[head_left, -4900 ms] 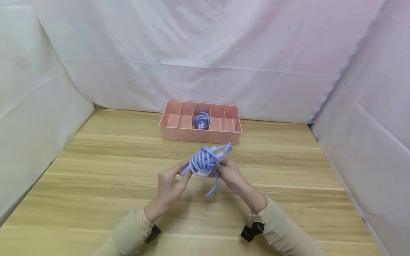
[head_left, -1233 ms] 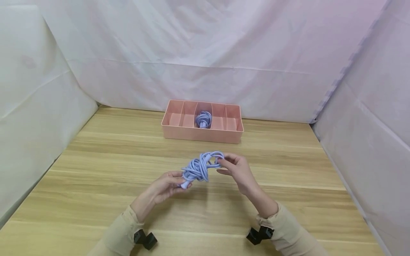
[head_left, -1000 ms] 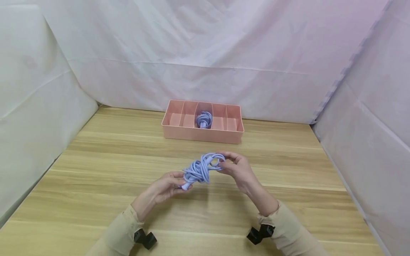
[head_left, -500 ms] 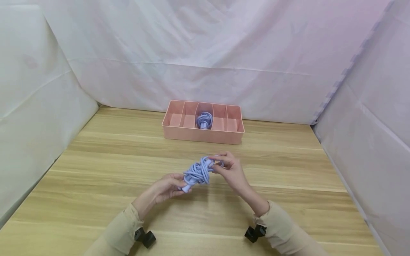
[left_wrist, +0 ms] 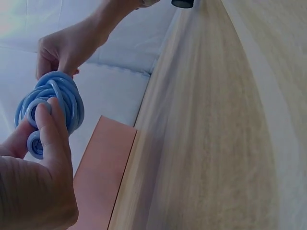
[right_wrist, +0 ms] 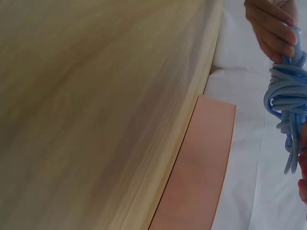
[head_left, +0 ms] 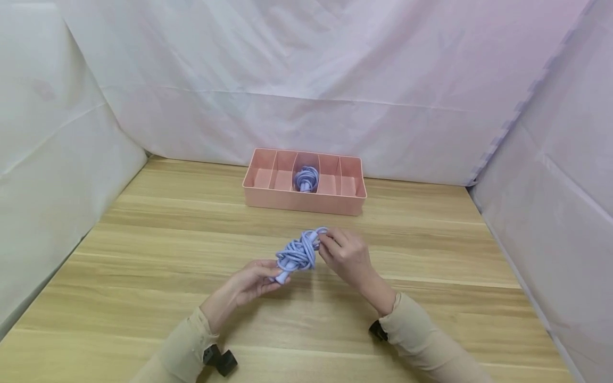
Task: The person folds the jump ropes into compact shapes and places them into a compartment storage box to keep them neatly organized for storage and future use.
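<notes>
A light blue jump rope [head_left: 297, 254], its cord wound in many turns round its two handles, is held up over the table between both hands. My left hand [head_left: 251, 284] grips the handle ends at the near left; their round ends [left_wrist: 36, 143] show between fingers and thumb in the left wrist view. With curled fingers, my right hand [head_left: 348, 258] pinches the cord at the far end of the bundle, where a small loop sticks out. In the right wrist view only a bit of the right fingers [right_wrist: 303, 163] shows at the edge.
Behind the hands stands a pink divided box [head_left: 306, 202]. A second wound jump rope [head_left: 306, 179] lies in its middle compartment. White cloth [head_left: 287, 64] hangs round the back and sides of the wooden table [head_left: 167, 255].
The loose cord that stuck out at the far end has shrunk to a small loop. My right hand has turned over and drawn in close to the bundle; my left hand keeps its grip.
</notes>
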A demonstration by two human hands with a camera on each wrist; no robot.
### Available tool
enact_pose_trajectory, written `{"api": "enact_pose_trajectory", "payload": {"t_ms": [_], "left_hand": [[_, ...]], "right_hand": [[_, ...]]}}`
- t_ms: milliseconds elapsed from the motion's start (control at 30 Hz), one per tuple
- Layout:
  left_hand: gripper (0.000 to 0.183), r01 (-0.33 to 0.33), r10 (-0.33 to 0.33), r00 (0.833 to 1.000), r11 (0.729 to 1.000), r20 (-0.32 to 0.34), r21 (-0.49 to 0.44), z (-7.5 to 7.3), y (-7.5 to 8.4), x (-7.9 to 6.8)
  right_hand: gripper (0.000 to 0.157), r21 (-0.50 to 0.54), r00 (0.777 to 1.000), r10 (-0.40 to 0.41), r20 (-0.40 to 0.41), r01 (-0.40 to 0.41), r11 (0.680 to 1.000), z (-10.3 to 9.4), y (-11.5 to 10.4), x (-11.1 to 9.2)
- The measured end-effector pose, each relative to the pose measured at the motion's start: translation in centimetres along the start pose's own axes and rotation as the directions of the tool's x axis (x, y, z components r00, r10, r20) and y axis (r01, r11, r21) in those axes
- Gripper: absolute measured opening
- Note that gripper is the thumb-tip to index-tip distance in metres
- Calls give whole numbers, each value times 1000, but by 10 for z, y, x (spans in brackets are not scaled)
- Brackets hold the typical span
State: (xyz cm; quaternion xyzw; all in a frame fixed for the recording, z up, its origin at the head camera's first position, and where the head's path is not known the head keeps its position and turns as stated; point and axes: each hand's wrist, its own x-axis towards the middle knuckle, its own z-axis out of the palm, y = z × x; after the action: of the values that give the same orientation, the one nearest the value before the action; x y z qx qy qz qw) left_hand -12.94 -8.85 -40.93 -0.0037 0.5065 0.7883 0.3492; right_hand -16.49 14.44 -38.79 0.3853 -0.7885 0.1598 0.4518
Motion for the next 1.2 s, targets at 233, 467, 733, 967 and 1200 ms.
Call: {"api": "enact_pose_trajectory", "payload": {"t_ms": [233, 467, 733, 967, 1200], "left_hand": [[52, -6, 7, 1000, 1000, 30, -20, 2, 1, -1], [56, -21, 31, 995, 995, 95, -94, 4, 1, 0], [45, -48, 71, 993, 974, 96, -223, 10, 10, 3], [49, -40, 66, 993, 970, 100, -242, 18, 20, -4], [47, -62, 76, 995, 975, 59, -214, 20, 17, -2]], "right_hand": [[13, 478, 885, 419, 205, -464, 746, -4, -10, 6], [27, 710, 400, 686, 608, -660, -245, -9, -22, 22], [16, 760, 528, 555, 643, -529, -377, -9, -25, 20], [21, 770, 646, 433, 628, -595, -230, -17, -14, 16], [17, 722, 660, 474, 583, -688, 70, -22, -17, 19]]}}
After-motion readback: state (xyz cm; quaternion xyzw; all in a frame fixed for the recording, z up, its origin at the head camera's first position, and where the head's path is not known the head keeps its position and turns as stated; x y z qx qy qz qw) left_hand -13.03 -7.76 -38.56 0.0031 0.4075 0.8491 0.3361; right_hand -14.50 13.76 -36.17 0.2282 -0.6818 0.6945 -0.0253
